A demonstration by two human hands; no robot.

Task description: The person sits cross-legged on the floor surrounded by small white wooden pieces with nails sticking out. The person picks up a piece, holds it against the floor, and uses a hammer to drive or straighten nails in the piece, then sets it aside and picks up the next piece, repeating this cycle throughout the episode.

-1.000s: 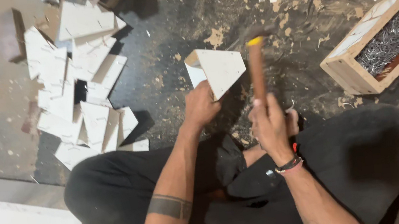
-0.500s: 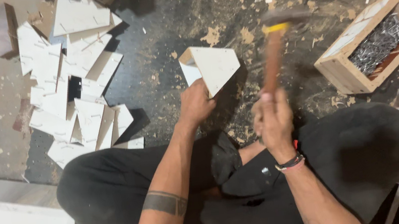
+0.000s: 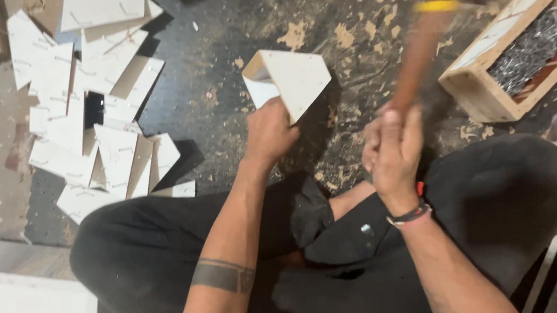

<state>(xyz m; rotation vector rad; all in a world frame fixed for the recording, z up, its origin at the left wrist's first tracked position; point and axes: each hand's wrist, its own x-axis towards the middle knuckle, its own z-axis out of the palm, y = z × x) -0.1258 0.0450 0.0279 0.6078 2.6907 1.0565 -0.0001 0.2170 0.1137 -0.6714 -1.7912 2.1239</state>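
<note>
On the dark floor, left hand (image 3: 269, 133) grips white triangular piece (image 3: 290, 78); right hand (image 3: 393, 147) clenches hammer (image 3: 420, 49) beside it.

A rough woodworking shop, worked at floor level. Dark floor (image 3: 215, 87) strewn with sawdust and wood chips (image 3: 293, 36), a heap of cut white panels (image 3: 84, 109) to one side, an open wooden box (image 3: 495, 93) full of nails (image 3: 529, 51) to the other. Hammer (image 3: 421, 56) gripped in the right hand (image 3: 393, 150), blurred, beside a nailed-up white corner piece (image 3: 290, 78).
</note>
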